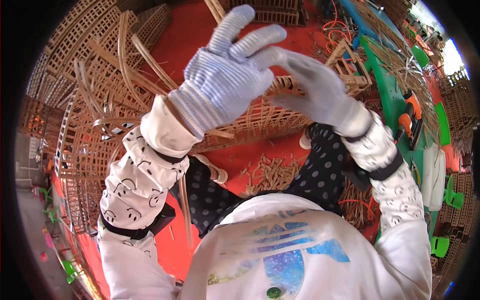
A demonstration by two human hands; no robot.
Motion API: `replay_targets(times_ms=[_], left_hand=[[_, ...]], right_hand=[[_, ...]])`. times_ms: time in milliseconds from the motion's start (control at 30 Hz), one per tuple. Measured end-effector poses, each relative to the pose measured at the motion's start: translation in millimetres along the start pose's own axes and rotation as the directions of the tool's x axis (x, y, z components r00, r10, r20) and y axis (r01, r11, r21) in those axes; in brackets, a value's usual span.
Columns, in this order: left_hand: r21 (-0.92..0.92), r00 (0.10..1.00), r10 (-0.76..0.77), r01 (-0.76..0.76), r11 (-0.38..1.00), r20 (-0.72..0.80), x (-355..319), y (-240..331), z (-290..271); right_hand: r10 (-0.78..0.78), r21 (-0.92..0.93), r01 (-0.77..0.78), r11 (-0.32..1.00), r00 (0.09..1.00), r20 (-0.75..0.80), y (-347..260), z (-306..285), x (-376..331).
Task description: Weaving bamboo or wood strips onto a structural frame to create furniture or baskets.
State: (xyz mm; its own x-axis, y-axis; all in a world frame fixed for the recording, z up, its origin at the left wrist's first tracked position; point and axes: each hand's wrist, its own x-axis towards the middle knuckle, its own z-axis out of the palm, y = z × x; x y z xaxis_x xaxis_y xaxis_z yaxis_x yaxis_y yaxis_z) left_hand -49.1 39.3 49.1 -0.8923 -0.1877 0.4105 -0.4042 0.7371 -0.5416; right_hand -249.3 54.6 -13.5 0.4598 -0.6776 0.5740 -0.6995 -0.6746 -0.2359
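Note:
My left hand (pixel 217 82), in a blue-and-white striped knit glove, is raised over the woven frame with its fingers spread. Nothing shows in its fingers; its palm is hidden. Close by on the right, my right hand (pixel 322 95) wears a grey-coated glove and is blurred by motion. Its thumb and fingers stand apart, the fingertips at or near those of the left glove; whether they touch I cannot tell. Beneath both hands lies a large open-weave rattan frame (pixel 272 116), partly covered by them. Long bent strips (pixel 125 55) stick up from the weave at the left.
A pile of short cut pieces (pixel 274 175) lies on the red floor between my feet. At the right, an orange-and-black power tool (pixel 411 117) rests by a green board (pixel 382 75) strewn with thin strips. An orange hose (pixel 337 27) coils at the back. Woven crates (pixel 75 40) are stacked far left.

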Motion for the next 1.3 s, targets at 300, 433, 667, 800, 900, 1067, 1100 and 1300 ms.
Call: replay_targets(times_ms=[300, 433, 667, 800, 900, 1067, 1100, 1300], left_hand=[[-0.459, 0.801, -0.577, 0.458, 0.761, -0.158, -65.9, -0.8, 31.3], [-0.258, 0.638, -0.412, 0.696, 0.670, 0.651, -29.5, 16.8, 29.6], [-0.236, 0.570, -0.300, 0.681, 0.694, 0.765, -26.4, 32.7, 34.7], [-0.297, 0.623, -0.320, 0.683, 0.667, 0.714, -35.5, 37.0, 26.8], [-0.275, 0.584, -0.372, 0.734, 0.621, 0.721, -42.4, 37.5, 18.0], [-0.338, 0.659, -0.363, 0.691, 0.639, 0.659, -50.0, 53.9, 21.2], [-0.330, 0.661, -0.374, 0.690, 0.644, 0.651, -50.4, 56.0, 21.0], [-0.347, 0.736, -0.426, 0.643, 0.682, 0.526, -61.0, 69.7, 24.3]], right_hand=[[0.523, 0.912, -0.409, 0.025, 0.783, 0.337, -25.1, 21.5, 29.8], [0.313, 0.876, -0.136, -0.463, 0.899, 0.305, -22.6, 28.4, 35.1], [0.525, 0.738, -0.079, -0.670, 0.653, 0.546, -64.3, 7.7, 29.0], [0.557, 0.844, -0.141, -0.518, 0.694, 0.457, -88.2, -4.8, 27.4], [0.580, 0.912, -0.182, -0.368, 0.722, 0.378, -101.5, -19.1, 19.1], [0.719, 0.944, -0.301, -0.137, 0.625, 0.304, -127.0, -24.4, 21.5], [0.724, 0.945, -0.301, -0.126, 0.623, 0.295, -131.2, -26.0, 25.1], [0.728, 0.879, -0.452, 0.150, 0.652, 0.211, -135.6, -24.6, 35.9]])
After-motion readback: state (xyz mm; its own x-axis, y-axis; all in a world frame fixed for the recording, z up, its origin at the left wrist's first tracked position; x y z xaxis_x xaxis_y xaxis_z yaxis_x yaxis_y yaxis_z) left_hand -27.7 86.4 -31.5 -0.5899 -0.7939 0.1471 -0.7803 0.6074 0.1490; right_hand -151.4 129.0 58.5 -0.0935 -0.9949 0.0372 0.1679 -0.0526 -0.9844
